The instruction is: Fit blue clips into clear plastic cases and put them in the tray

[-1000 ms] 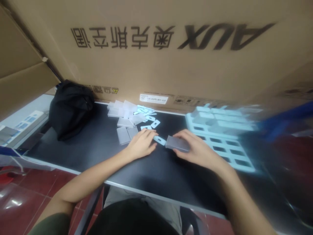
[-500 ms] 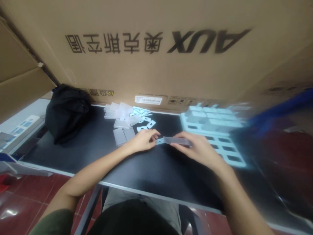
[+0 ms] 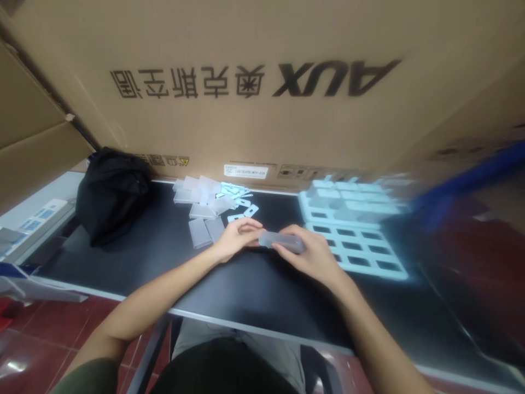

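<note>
The small translucent plastic case is held just above the black table, near its middle; it looks light, stiff and a little slippery, so the long edges seem the best place to hold it. The right hand closes around it from 4 o'clock and the left hand pinches its end at 9 o'clock. More cases lie at 11 o'clock, a pale tray at 3 o'clock.

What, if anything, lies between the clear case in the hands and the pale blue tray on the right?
Nothing visible. The left hand and right hand both grip the clear case just above the black table. Only bare tabletop separates it from the pale blue tray. The loose cases lie on the opposite side.
</note>
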A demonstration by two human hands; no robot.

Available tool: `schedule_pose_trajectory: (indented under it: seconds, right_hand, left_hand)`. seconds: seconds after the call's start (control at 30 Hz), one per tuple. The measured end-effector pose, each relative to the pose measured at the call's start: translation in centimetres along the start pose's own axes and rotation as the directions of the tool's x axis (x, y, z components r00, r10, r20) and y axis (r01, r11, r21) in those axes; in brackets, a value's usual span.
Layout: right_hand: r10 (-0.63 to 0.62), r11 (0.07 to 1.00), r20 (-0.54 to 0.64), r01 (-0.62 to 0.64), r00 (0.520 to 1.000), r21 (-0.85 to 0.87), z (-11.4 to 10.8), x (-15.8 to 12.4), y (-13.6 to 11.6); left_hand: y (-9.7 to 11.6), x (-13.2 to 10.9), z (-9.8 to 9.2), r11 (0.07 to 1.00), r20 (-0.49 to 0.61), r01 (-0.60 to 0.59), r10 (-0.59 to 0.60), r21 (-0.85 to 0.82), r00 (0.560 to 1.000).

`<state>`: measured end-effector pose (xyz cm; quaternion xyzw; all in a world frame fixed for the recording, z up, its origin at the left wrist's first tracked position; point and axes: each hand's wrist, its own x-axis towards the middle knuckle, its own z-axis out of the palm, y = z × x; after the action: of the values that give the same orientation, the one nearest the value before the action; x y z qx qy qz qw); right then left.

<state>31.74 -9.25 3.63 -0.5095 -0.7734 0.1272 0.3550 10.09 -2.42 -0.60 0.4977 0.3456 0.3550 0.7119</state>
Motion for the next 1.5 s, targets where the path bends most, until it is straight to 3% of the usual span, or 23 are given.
schedule_pose_trajectory:
  seconds: [0.1,0.27,0.53,0.8,1.07,1.2,1.3,1.4,1.5]
  right_hand:
    - [0.038,0.997,-0.128,-0.028,0.991,0.075,0.8,-0.1,0.1]
    - [0.196,0.958,-0.236,-0.134,0.952,0.254,1.8,-0.4,-0.1]
    - [0.311,0.891,-0.224,-0.201,0.924,0.406,2.3,-0.5,-0.9]
    - [0.327,0.900,-0.244,-0.222,0.913,0.376,3.0,-0.5,-0.8]
    - [0.329,0.913,-0.305,-0.219,0.894,0.343,4.3,-0.8,-1.6]
    - [0.315,0.905,-0.226,-0.220,0.922,0.363,4.0,-0.5,-1.8]
    - [0.223,0.870,-0.100,-0.152,0.970,0.470,3.5,0.8,-0.9]
    - [0.197,0.790,-0.058,-0.124,0.979,0.600,3.2,4.0,1.0]
    - [0.221,0.895,-0.083,-0.168,0.972,0.412,3.6,8.6,3.0]
  left_hand:
    - [-0.1,-0.4,0.4,0.982,-0.006,0.057,-0.059,-0.178,0.998]
    - [0.0,-0.7,0.6,0.968,0.029,-0.056,0.066,-0.244,0.997]
    - [-1.0,-0.3,0.3,0.963,-0.053,-0.244,0.240,-0.111,0.969]
    - [-0.6,-0.8,1.0,0.970,-0.098,-0.157,0.141,-0.186,0.985]
    - [-1.6,-0.7,1.3,0.963,-0.152,-0.178,0.149,-0.202,0.977]
    - [-1.6,-0.7,1.3,0.951,-0.101,-0.219,0.202,-0.218,0.974]
    - [-1.3,-0.7,1.2,0.949,-0.100,-0.244,0.228,-0.199,0.968]
    - [-1.1,-0.6,0.8,0.951,-0.139,-0.259,0.237,-0.169,0.962]
    - [-1.0,-0.8,0.3,0.949,-0.106,-0.314,0.309,-0.032,0.945]
